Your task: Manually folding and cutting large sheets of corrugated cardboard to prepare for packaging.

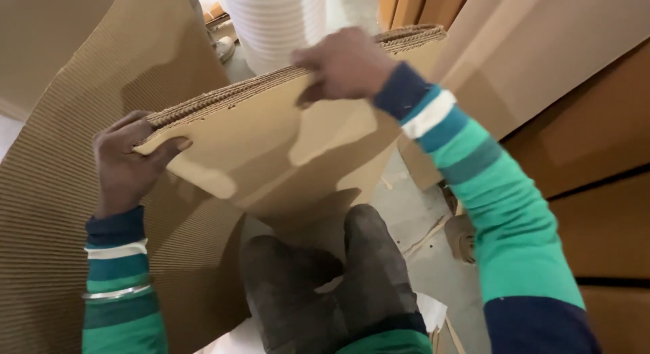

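Observation:
A stack of several brown corrugated cardboard sheets (271, 151) is held upright in front of me, its ridged top edge slanting up to the right. My left hand (125, 161) grips the stack's lower left corner, thumb on the smooth near face. My right hand (345, 63) clamps the top edge farther right, fingers curled over it. Both arms wear green, teal and navy striped sleeves, and a metal bangle circles the left wrist. My knees in dark trousers (332, 279) sit below the stack.
A large ribbed corrugated sheet (61, 212) curves along the left. Flat brown boards (575, 103) lean at the right. A white ribbed roll (277, 19) stands behind the stack. The grey floor (433, 259) carries cardboard scraps, with my sandalled foot (462, 237) at the right.

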